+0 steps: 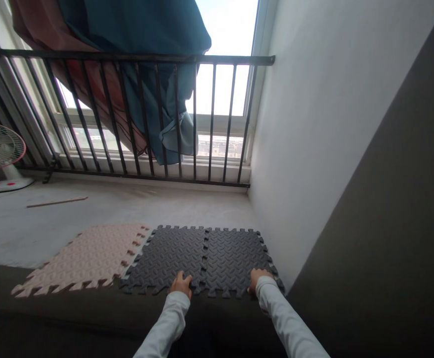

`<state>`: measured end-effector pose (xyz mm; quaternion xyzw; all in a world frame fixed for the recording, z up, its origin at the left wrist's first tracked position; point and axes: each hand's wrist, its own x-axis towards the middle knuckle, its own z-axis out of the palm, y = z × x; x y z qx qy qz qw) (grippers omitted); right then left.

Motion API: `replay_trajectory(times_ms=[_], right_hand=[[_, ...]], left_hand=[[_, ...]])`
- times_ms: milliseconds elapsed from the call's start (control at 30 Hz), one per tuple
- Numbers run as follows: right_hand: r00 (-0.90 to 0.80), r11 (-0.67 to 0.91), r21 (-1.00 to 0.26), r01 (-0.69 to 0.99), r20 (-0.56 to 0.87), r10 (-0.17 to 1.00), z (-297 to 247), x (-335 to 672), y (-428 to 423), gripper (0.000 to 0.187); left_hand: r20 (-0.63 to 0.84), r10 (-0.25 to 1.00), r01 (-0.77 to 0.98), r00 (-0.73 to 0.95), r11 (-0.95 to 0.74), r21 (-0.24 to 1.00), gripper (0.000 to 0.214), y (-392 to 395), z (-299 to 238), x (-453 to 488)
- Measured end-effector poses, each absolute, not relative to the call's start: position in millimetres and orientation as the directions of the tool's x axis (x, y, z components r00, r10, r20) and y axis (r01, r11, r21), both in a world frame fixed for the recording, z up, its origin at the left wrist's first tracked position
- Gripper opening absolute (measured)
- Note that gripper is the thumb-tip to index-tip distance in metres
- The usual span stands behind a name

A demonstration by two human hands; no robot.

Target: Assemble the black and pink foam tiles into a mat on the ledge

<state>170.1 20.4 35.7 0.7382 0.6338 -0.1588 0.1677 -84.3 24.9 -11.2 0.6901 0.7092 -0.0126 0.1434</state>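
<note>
Two black interlocking foam mat tiles lie side by side on the ledge, the left black tile (172,253) meeting the right black tile (235,258) along a toothed seam. My left hand (181,285) is closed at the near edge of the left tile, close to the seam. At the near right part of the other tile, my right hand (259,279) is closed on its edge. The fingertips of both hands are partly hidden. A pink foam mat tile (90,251) lies to the left, with a narrow gap between it and the black ones.
A white wall (313,99) rises at the right, beside the tiles. Behind the ledge (120,199) runs a black metal railing (213,124) before a window, with a blue and pink curtain (134,30) hanging over it. At left are a fan (11,174) and a thin stick (57,202).
</note>
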Motion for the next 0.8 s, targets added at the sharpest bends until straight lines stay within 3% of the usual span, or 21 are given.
replay_trajectory(times_ms=[267, 567, 700, 800], right_hand=[[0.203, -0.18, 0.094, 0.979, -0.488, 0.849, 45.8, 165.3, 20.6, 0.065], [0.216, -0.187, 0.108, 0.976, -0.504, 0.836, 53.1, 161.6, 18.6, 0.065], [0.213, -0.183, 0.109, 0.977, -0.502, 0.838, 53.4, 161.3, 18.5, 0.064], [0.215, -0.184, 0.112, 0.977, -0.494, 0.843, 51.2, 161.8, 19.1, 0.064]], left_hand=[[-0.222, 0.975, 0.982, 0.025, 0.019, 0.19, 0.047, 22.3, -14.2, -86.0], [-0.339, 0.938, 0.994, 0.075, -0.045, 0.097, 0.034, 19.4, 21.8, -81.9], [-0.333, 0.94, 0.997, 0.069, -0.052, 0.061, 0.038, 18.1, 28.2, -79.2], [-0.284, 0.953, 0.99, 0.108, -0.076, 0.121, 0.039, 11.6, 43.7, -71.4]])
